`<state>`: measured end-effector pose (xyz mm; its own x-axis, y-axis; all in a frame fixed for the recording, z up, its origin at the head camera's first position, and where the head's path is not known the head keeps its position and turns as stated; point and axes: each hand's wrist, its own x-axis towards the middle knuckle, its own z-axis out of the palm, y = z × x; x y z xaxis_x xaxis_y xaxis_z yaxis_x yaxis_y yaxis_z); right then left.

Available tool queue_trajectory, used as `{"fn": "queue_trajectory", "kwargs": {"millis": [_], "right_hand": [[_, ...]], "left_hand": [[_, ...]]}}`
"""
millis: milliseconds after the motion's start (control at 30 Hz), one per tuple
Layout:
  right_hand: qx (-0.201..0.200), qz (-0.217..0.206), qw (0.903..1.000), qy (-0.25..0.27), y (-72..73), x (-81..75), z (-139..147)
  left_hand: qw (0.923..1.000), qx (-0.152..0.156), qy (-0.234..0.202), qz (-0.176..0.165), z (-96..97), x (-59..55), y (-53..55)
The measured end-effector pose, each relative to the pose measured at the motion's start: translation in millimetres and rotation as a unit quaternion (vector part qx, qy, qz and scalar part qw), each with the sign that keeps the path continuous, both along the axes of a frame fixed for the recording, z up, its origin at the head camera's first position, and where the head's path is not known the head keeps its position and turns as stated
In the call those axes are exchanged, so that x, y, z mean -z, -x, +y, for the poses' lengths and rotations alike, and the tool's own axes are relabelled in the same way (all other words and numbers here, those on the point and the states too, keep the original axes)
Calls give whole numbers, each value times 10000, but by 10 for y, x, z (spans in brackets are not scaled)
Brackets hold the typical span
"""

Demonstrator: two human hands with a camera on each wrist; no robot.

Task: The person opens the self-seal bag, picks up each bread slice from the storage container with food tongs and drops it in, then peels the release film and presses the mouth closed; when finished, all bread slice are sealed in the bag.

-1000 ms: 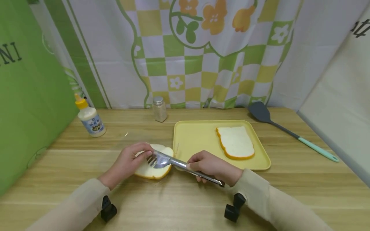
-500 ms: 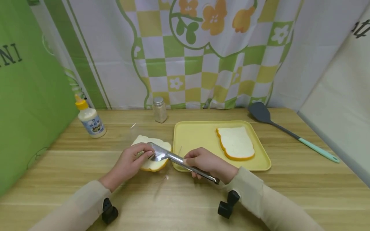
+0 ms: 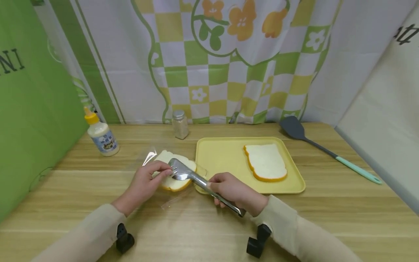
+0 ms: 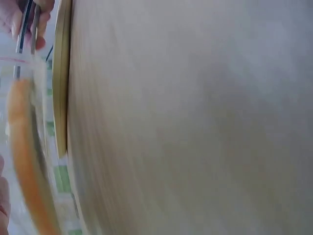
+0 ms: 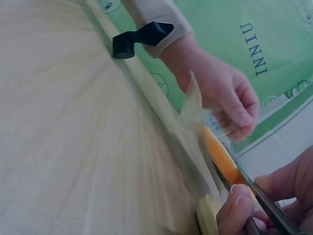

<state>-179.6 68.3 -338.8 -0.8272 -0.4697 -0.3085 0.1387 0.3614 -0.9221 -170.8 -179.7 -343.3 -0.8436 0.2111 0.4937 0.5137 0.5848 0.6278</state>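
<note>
My right hand [image 3: 234,191] grips the metal tongs [image 3: 209,187], whose jaws hold a slice of bread [image 3: 165,156] with an orange crust. In the left wrist view the bread slice [image 4: 29,156] is raised above the table, with one arm of the tongs on each side. Around the slice hangs a clear plastic bag [image 3: 148,157]. Its film [image 5: 192,103] stands out beside the crust in the right wrist view. My left hand [image 3: 144,185] pinches the film by the tongs' head. Exactly where the bag's mouth lies is hard to tell.
A yellow tray [image 3: 216,154] bearing another bread slice [image 3: 266,162] sits right of the bag. Farther right lies a dark spatula [image 3: 292,127] with a mint handle. At the back stand a shaker jar [image 3: 180,125] and a squeeze bottle [image 3: 103,136].
The held bread slice has shifted away from me, and the tongs have swung a little, their handle end moving left and nearer. My left hand has hardly moved.
</note>
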Motion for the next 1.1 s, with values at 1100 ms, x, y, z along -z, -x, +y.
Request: {"fn": "queue_trajectory", "kwargs": {"millis": [1100], "right_hand": [[-340,800,9948,-538,-7,6,-101]], "left_hand": [[9953,348,-627,-644,162,-26,54]]}}
